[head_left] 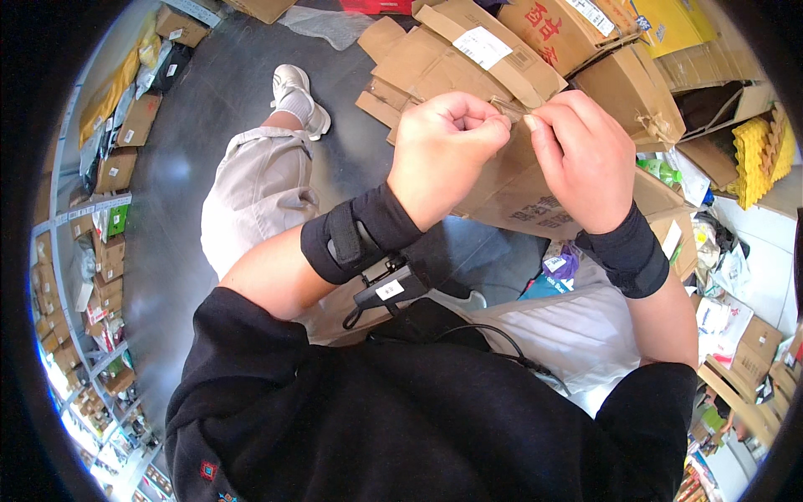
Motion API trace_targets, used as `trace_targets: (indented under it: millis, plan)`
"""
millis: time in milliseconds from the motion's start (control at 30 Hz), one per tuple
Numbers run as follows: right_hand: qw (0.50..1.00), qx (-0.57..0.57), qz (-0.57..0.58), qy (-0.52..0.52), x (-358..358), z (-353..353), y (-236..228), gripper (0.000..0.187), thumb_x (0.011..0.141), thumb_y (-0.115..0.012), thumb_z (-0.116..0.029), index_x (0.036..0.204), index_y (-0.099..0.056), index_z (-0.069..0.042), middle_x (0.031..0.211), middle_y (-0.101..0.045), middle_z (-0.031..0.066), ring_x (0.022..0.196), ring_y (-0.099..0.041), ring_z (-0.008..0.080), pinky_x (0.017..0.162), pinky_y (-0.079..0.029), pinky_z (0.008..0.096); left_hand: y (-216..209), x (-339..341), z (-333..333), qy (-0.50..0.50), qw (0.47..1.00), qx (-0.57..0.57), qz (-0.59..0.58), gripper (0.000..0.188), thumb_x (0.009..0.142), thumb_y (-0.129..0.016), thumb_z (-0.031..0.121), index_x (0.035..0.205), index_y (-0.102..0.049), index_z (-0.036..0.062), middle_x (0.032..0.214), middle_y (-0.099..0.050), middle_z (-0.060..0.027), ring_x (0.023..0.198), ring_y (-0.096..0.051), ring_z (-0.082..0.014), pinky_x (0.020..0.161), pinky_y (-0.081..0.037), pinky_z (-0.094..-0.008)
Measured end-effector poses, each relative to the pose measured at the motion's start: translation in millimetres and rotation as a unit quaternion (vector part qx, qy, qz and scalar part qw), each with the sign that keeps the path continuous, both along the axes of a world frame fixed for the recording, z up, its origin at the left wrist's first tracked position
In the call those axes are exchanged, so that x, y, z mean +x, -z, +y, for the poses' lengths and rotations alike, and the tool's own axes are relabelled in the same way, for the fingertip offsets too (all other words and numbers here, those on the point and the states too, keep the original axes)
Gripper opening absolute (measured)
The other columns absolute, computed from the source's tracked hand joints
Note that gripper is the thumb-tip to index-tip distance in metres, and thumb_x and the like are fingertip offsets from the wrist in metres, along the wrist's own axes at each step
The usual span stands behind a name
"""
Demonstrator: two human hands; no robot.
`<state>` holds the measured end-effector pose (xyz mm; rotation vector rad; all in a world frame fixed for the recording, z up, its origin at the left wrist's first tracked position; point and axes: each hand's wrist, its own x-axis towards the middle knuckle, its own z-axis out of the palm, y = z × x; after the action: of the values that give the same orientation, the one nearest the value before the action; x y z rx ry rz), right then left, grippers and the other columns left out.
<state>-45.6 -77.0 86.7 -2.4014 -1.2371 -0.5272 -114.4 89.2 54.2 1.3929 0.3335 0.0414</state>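
Note:
My left hand (452,138) is closed, its thumb and forefinger pinched together. Close beside it on the right, my right hand (585,159) pinches too, thumb against bent fingers. A short, thin tan strip (508,106) runs between the two pinches; whether it is tape or a piece of cardboard I cannot tell. Under and behind both hands lies a brown cardboard box (523,188) with dark print on its side. Beyond my left hand, a flattened cardboard carton (443,63) carries a white label. Each wrist wears a black band.
More cartons (552,29) are piled at the far right, near yellow foam (757,159) and a green bottle (661,171). Shelves of parcels (92,205) line the left side. Clear plastic film (330,27) lies on the dark floor (180,167). My foot (294,96) is forward left.

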Motion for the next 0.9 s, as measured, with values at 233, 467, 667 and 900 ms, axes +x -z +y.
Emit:
trace_targets:
  millis: [233,467,667,900]
  plan:
    - [0.992,-0.069,0.109,0.003,3.0,-4.9,5.9,0.027,0.083,-0.075,-0.028,0.097,-0.065,-0.008,0.090,-0.065,0.0075,0.086,-0.064,0.0301,0.075,-0.050,0.0407,18.0,1.5,2.9,0.008,1.000,-0.024,0.012,0.015,0.087,-0.072,0.013,0.087,-0.070,-0.0017,0.074,-0.067,0.0009,0.067,-0.057,-0.0033,0.061,-0.048,-0.0212]
    - [0.989,-0.060,0.126,0.053,5.7,-4.7,8.5,0.027,0.083,-0.075,-0.029,0.097,-0.064,-0.009,0.090,-0.070,0.0094,0.082,-0.066,0.0313,0.076,-0.048,0.0407,16.7,4.2,-0.6,-0.002,0.999,-0.046,0.001,0.012,0.089,-0.072,0.013,0.092,-0.069,0.0016,0.074,-0.062,0.0034,0.060,-0.051,-0.0031,0.053,-0.040,-0.0202]
    - [0.994,-0.033,0.081,0.062,0.4,4.3,-6.5,0.018,0.084,-0.073,-0.023,0.089,-0.064,-0.008,0.082,-0.070,0.0099,0.079,-0.066,0.0293,0.078,-0.044,0.0397,8.2,5.8,0.1,-0.017,0.999,-0.006,-0.028,0.014,0.090,-0.072,0.015,0.092,-0.069,0.0022,0.072,-0.062,0.0039,0.060,-0.052,-0.0029,0.053,-0.040,-0.0202]
    - [0.993,-0.026,0.079,0.079,-2.0,2.8,-11.6,0.017,0.084,-0.072,-0.022,0.087,-0.065,-0.007,0.080,-0.069,0.0102,0.078,-0.066,0.0298,0.078,-0.044,0.0401,3.5,4.4,-2.2,-0.001,0.999,-0.019,-0.032,0.023,0.091,-0.072,0.020,0.099,-0.072,-0.0012,0.078,-0.068,-0.0007,0.064,-0.057,-0.0045,0.058,-0.045,-0.0204]
